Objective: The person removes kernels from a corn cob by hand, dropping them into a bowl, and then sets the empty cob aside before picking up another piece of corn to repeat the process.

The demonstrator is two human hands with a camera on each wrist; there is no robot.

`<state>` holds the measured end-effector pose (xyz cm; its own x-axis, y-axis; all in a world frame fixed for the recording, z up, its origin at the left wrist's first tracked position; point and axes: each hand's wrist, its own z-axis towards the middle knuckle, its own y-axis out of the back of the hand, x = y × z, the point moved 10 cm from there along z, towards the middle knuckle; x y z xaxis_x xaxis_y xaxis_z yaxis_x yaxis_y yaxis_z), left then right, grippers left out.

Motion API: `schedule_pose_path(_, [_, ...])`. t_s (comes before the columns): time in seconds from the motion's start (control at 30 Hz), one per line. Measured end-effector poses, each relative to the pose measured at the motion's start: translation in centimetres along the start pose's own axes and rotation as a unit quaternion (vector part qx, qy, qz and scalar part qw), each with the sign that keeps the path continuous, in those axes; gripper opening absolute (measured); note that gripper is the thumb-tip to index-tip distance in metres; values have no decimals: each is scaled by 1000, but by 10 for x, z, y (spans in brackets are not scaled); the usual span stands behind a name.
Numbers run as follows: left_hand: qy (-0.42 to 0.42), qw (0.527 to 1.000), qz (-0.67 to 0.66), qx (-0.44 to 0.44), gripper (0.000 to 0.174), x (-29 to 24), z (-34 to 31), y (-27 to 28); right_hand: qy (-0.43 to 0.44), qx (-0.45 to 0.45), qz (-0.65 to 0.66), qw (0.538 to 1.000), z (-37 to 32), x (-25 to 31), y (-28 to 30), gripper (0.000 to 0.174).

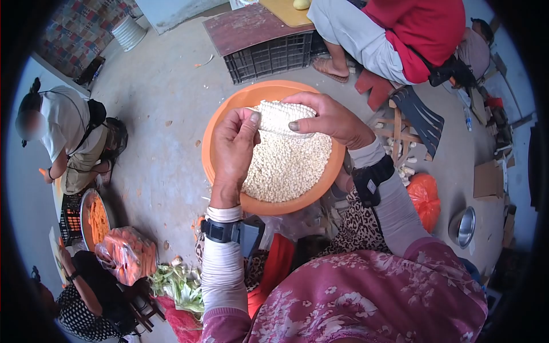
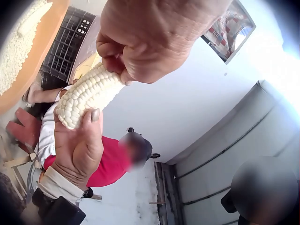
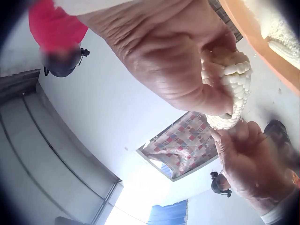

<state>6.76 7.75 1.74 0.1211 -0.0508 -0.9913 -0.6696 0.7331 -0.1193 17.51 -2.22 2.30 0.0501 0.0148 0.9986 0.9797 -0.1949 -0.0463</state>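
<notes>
An ear of white corn (image 1: 277, 117) is held crosswise above a wide orange basin (image 1: 209, 151), which is filled with loose pale kernels (image 1: 289, 168). My right hand (image 1: 334, 120) grips one end, its thumb along the near side and fingers round the far side. At the other end, my left hand (image 1: 233, 151) pinches the ear between thumb and curled fingers. Tight rows of kernels cover the ear (image 2: 86, 96) in the left wrist view. From the right wrist view, the right thumb presses the kernels (image 3: 241, 89) and the left fingertips meet the ear's lower end.
A crate with a dark red board (image 1: 251, 26) stands beyond the basin. A person in red (image 1: 420, 28) sits at the back right; other people are at left near a bowl of carrots (image 1: 98, 220) and bagged carrots (image 1: 128, 254). An orange bag (image 1: 423, 197) and metal bowl (image 1: 464, 226) lie right.
</notes>
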Motion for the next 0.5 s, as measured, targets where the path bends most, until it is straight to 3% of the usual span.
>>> schedule_pose_path(0.3, [70, 987, -131, 51, 18, 6, -5, -7, -1, -35, 75, 997, 7, -1, 13, 38])
schedule_pose_path(0.5, [105, 959, -243, 106, 21, 12, -7, -14, -8, -50, 164, 985, 10, -10, 19, 37])
